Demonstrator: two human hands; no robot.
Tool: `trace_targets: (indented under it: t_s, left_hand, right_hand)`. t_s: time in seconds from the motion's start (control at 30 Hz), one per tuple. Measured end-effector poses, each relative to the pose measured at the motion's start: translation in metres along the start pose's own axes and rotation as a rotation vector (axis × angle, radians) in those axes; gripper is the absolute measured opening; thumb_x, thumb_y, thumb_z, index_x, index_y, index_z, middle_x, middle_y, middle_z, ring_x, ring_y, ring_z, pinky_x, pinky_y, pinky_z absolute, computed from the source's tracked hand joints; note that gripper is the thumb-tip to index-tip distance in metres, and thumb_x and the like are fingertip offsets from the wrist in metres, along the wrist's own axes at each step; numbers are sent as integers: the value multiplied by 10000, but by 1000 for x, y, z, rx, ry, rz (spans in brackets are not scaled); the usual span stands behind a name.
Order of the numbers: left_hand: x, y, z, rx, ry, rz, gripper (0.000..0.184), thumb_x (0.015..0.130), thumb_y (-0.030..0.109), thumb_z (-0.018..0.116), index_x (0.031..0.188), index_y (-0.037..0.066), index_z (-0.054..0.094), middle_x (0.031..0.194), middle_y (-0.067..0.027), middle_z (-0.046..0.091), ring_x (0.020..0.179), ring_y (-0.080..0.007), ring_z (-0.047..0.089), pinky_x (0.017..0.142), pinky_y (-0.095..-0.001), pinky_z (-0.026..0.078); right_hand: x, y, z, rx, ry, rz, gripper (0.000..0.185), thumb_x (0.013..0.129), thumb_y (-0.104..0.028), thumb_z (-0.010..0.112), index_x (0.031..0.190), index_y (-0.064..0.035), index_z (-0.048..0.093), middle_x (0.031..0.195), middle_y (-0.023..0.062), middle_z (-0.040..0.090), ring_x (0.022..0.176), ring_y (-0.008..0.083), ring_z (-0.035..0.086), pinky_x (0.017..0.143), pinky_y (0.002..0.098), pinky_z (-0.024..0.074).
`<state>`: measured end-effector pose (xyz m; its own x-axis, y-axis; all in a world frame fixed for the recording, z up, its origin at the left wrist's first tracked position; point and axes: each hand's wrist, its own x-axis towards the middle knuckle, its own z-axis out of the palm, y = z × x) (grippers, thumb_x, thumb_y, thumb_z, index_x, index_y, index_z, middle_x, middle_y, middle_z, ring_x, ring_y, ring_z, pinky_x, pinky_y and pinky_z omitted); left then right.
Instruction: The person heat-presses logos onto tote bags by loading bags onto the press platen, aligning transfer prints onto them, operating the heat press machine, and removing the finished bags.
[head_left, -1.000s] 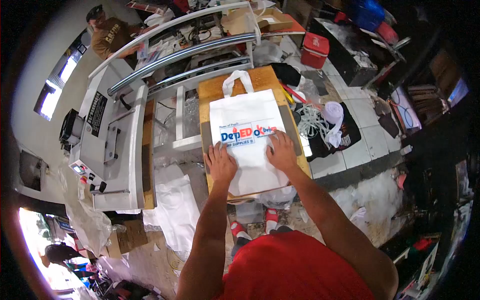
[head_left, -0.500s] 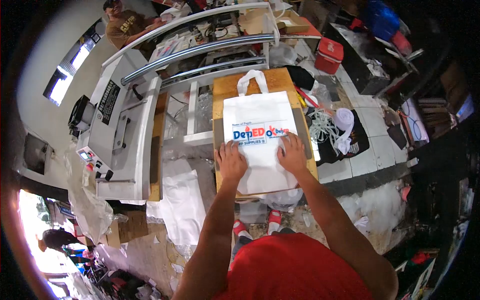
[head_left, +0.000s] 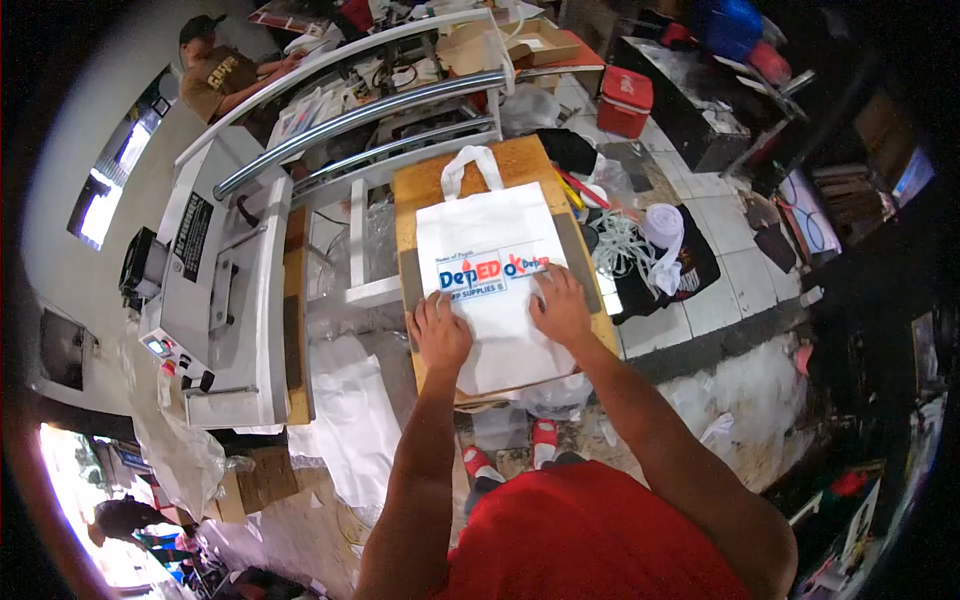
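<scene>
Well, the left hand (head_left: pixel 440 332) and right hand (head_left: pixel 562 308) rest on the white bag (head_left: pixel 498 330) — each grip wide.

White bag (head_left: pixel 503 345) w/ "Name of Pupil", "DepED", "OK", "SUPPLIES", machine label (head_left: pixel 192 237) illeg.

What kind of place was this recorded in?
Probably a small print workshop: a white press-like machine with a control panel, a printed white tote bag laid flat on a wooden board, and more white bags beside it.

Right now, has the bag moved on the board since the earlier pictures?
No, the bag shows no visible shift; it lies at the same place on the board.
</scene>
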<state>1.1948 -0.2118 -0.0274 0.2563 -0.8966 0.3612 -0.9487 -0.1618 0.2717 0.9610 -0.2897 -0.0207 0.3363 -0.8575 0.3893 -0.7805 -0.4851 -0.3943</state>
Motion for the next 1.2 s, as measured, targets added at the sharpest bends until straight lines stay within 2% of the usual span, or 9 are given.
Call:
trace_targets:
  t_s: [0.3, 0.43, 0.77, 1.07, 1.13, 1.2]
  left_hand:
    - [0, 0, -1, -21, 46, -2, 442, 850, 169, 552, 1283, 81, 564, 1375, -115, 512, 1332, -343, 409, 1160, -586, 205]
    - [1, 0, 0, 1, 74, 9, 432, 837, 159, 557, 1262, 82, 579, 1357, -114, 530, 1302, -343, 442, 1136, -585, 247]
    - [2, 1, -1, 1, 103, 19, 427, 824, 155, 565, 1245, 86, 582, 1338, -106, 535, 1299, -335, 443, 1127, -565, 270]
    - [0, -7, -4, -170, 130, -20, 503, 803, 130, 588, 1291, 34, 510, 1358, -215, 465, 1267, -411, 436, 1114, -571, 288]
    - [4, -15, -10, -426, 239, -59, 522, 801, 113, 580, 1302, -6, 495, 1348, -261, 462, 1271, -450, 420, 1112, -557, 302]
    - [-12, -30, -25, -393, 259, -26, 530, 802, 104, 578, 1308, -24, 485, 1343, -280, 460, 1273, -465, 414, 1112, -552, 304]
  right_hand:
    - [-1, 0, 2, 22, -12, -8, 470, 853, -255, 637, 1268, -40, 584, 1388, 180, 479, 1319, 373, 414, 1089, 526, 351]
    - [0, -2, 1, -7, -14, -6, 490, 862, -262, 632, 1294, -40, 571, 1397, 179, 471, 1328, 372, 405, 1104, 524, 338]
    - [0, -1, 1, 31, -1, -5, 458, 859, -250, 627, 1262, -37, 594, 1404, 176, 473, 1324, 382, 409, 1109, 522, 335]
    - [-3, -7, -3, 15, 14, -19, 504, 856, -246, 632, 1313, -46, 558, 1433, 175, 443, 1330, 385, 402, 1105, 520, 340]
    - [1, -7, -4, 12, -21, 5, 547, 861, -248, 621, 1356, -37, 520, 1438, 187, 432, 1331, 386, 401, 1107, 515, 340]
    - [1, -5, 0, 5, 4, -5, 574, 860, -250, 619, 1378, -36, 497, 1437, 194, 430, 1327, 387, 406, 1101, 514, 347]
